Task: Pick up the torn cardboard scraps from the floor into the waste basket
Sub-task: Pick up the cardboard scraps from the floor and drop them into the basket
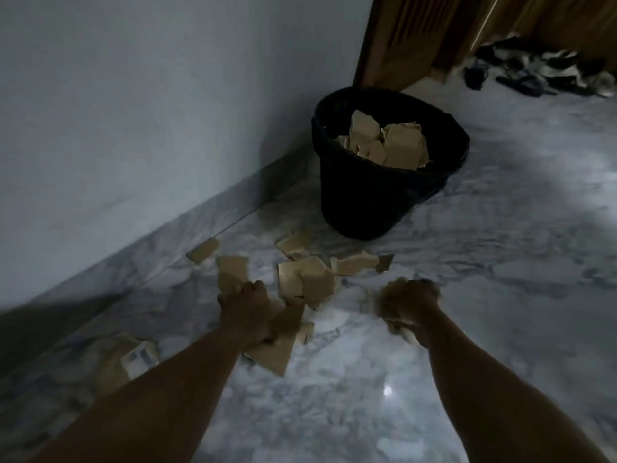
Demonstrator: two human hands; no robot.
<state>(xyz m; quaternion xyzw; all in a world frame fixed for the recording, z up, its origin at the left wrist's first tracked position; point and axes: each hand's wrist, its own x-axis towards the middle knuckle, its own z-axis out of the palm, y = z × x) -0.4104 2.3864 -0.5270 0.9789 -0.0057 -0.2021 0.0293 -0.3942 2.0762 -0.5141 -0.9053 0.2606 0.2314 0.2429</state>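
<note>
A black waste basket (pixel 364 202) stands on the marble floor near the wall, holding several brown cardboard scraps (pixel 390 142). More torn scraps (pixel 307 279) lie scattered on the floor in front of it. My left hand (pixel 245 307) grips a bunch of cardboard pieces (pixel 277 349), a large one hanging below the fist. My right hand (pixel 409 300) is curled round smaller scraps (pixel 399 325), blurred by motion. Both hands hover over the floor, short of the basket.
A pale wall (pixel 150 111) runs along the left. A wooden door frame (pixel 394 41) stands behind the basket. Dark clothes or shoes (pixel 541 71) lie at the top right. Another printed scrap (pixel 140 355) lies by my left forearm.
</note>
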